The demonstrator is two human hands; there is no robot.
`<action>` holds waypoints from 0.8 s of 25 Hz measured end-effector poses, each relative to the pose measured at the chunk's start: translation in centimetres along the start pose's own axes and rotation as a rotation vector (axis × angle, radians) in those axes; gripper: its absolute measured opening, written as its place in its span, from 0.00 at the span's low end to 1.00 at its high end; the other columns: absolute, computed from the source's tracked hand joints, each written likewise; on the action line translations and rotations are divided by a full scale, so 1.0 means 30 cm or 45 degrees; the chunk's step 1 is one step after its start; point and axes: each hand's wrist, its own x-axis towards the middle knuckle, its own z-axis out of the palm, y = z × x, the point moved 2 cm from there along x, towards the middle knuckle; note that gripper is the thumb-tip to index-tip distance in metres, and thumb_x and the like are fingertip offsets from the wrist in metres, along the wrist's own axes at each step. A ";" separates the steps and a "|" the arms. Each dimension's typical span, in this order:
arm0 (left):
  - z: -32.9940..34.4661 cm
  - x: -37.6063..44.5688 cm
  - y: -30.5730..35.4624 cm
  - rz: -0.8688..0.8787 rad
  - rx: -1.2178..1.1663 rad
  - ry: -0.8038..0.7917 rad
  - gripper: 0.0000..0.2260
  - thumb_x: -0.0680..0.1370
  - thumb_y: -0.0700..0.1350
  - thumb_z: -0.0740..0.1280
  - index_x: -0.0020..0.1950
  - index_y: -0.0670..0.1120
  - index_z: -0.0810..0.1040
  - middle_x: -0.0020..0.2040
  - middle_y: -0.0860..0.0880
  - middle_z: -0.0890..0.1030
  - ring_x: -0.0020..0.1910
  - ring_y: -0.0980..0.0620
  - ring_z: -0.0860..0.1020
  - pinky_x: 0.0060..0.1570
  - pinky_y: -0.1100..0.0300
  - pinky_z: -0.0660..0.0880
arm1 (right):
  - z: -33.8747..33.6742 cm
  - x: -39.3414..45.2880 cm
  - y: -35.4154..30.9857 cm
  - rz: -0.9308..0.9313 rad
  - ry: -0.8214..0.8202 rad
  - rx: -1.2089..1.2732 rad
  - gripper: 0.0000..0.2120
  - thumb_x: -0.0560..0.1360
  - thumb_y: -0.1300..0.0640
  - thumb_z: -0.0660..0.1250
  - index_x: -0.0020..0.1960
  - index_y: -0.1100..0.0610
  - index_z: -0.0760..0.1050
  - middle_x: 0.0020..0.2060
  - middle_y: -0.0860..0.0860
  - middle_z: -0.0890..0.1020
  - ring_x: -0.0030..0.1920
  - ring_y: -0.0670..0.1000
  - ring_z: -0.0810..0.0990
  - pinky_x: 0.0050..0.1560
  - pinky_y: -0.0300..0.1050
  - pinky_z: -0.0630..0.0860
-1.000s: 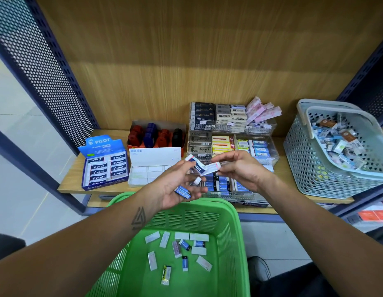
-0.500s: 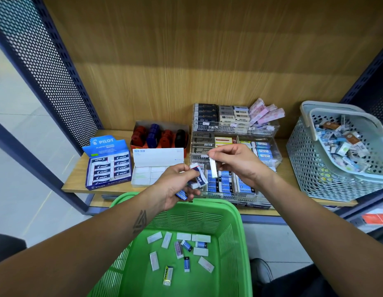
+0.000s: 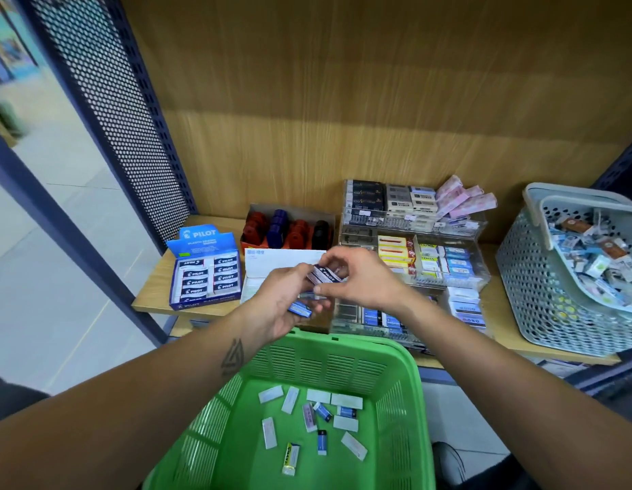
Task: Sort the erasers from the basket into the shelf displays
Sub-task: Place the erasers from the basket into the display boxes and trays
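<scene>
Hands are meeting over the shelf (image 3: 155,295), blocking the acrylic displays (image 3: 448,263): left hand (image 3: 286,305) and right hand (image 3: 360,277) are pinching a Pilot eraser (image 3: 325,275); loose erasers (image 3: 318,422) are lying in the green basket (image 3: 406,383).

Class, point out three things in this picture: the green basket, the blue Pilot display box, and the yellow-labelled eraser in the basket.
green basket (image 3: 411,374): head view, right rim.
blue Pilot display box (image 3: 201,238): head view, raised lid panel.
yellow-labelled eraser (image 3: 290,458): head view, middle of its sleeve.

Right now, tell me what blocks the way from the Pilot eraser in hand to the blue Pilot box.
Nothing visible. The Pilot eraser sits between the left hand and right hand; the blue Pilot box lies open to the left.
</scene>
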 end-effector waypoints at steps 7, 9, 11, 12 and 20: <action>-0.329 -0.039 0.174 0.081 0.513 0.121 0.03 0.79 0.38 0.65 0.47 0.39 0.75 0.39 0.37 0.80 0.23 0.46 0.75 0.22 0.64 0.70 | 0.177 0.143 -0.193 0.112 0.007 0.149 0.17 0.63 0.67 0.81 0.42 0.53 0.76 0.38 0.50 0.81 0.34 0.49 0.75 0.38 0.45 0.75; -0.490 -0.050 0.230 0.128 0.861 0.235 0.03 0.76 0.35 0.66 0.43 0.40 0.78 0.37 0.39 0.79 0.20 0.49 0.72 0.21 0.65 0.68 | 0.230 0.185 -0.242 0.043 0.031 0.008 0.17 0.62 0.67 0.80 0.42 0.53 0.77 0.40 0.48 0.82 0.38 0.48 0.79 0.42 0.42 0.77; -0.624 -0.055 0.258 0.165 1.161 0.365 0.07 0.75 0.33 0.64 0.44 0.42 0.80 0.35 0.41 0.79 0.19 0.50 0.72 0.19 0.64 0.69 | 0.286 0.235 -0.281 -0.053 0.060 -0.225 0.16 0.63 0.64 0.79 0.43 0.51 0.77 0.42 0.48 0.84 0.44 0.49 0.81 0.47 0.45 0.78; -0.663 -0.053 0.257 0.163 1.289 0.384 0.10 0.75 0.33 0.63 0.46 0.44 0.81 0.36 0.41 0.80 0.20 0.50 0.74 0.19 0.63 0.71 | 0.309 0.259 -0.293 -0.073 0.056 -0.329 0.15 0.64 0.62 0.79 0.44 0.50 0.77 0.43 0.48 0.84 0.46 0.51 0.81 0.47 0.46 0.77; -0.744 0.051 0.141 -0.007 2.093 0.085 0.24 0.77 0.39 0.60 0.74 0.46 0.69 0.63 0.42 0.78 0.55 0.42 0.79 0.49 0.54 0.79 | 0.506 0.396 -0.310 -0.180 -0.317 -0.827 0.12 0.69 0.65 0.67 0.47 0.50 0.75 0.50 0.53 0.81 0.51 0.58 0.80 0.45 0.47 0.75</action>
